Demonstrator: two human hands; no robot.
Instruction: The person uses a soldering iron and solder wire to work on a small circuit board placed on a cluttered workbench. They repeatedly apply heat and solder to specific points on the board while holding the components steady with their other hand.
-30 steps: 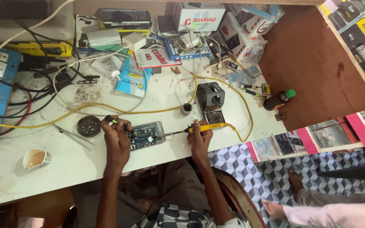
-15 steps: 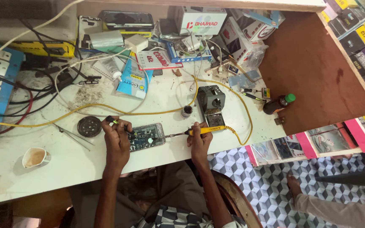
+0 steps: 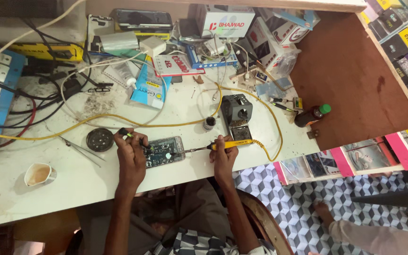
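Far outboard of the left fingers, a paper cup [image 3: 38, 174] stands alone on the white bench [image 3: 72, 198]; nearer, a round dark tin [image 3: 99, 140] and thin tweezers [image 3: 79, 150] lie just beside the knuckles. Left hand [image 3: 129, 150] is clenched on a slim green-tipped tool [image 3: 127, 135], its point aimed at the opened phone [image 3: 164, 152], which lies flat between the two sets of fingers, near the bench's front edge. Judged light, rigid, fragile: exposed board inside, so hold by the outer frame only, never the middle. Right hand [image 3: 223, 153] grips the yellow soldering iron [image 3: 223, 145] by its handle, tip touching or almost touching the phone's right end; contact cannot be confirmed. Beyond the right fingers stands the black iron stand [image 3: 237, 113], with the yellow cord [image 3: 270, 141] looping past it. Open room: bare bench leftward and front; clutter of boxes and cables crowds the back.
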